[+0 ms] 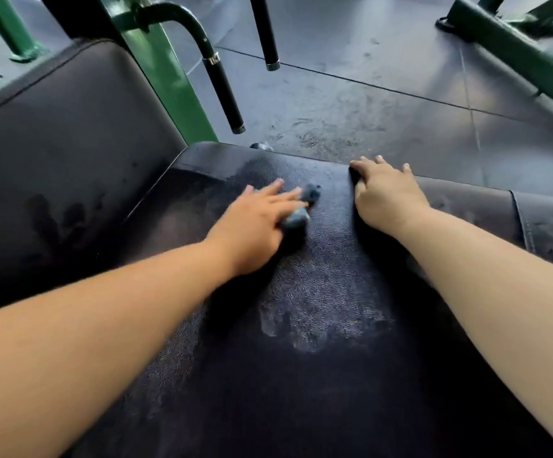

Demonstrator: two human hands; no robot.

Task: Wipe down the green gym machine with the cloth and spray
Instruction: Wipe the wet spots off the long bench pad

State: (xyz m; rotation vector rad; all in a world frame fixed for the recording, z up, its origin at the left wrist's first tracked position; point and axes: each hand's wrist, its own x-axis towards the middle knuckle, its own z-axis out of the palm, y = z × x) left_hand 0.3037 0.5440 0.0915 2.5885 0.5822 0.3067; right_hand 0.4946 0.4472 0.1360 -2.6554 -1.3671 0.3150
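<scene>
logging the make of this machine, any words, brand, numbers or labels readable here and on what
No text can be read in this view.
Silver collar on the black handle: a small dark mark, too blurred to read.
Seat pad, back pad, green frame: no labels visible.

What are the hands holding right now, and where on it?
The left hand presses the bunched cloth onto the seat pad under flat fingers, no closed grip. The right hand rests on the pad's far edge, holding nothing.
</scene>
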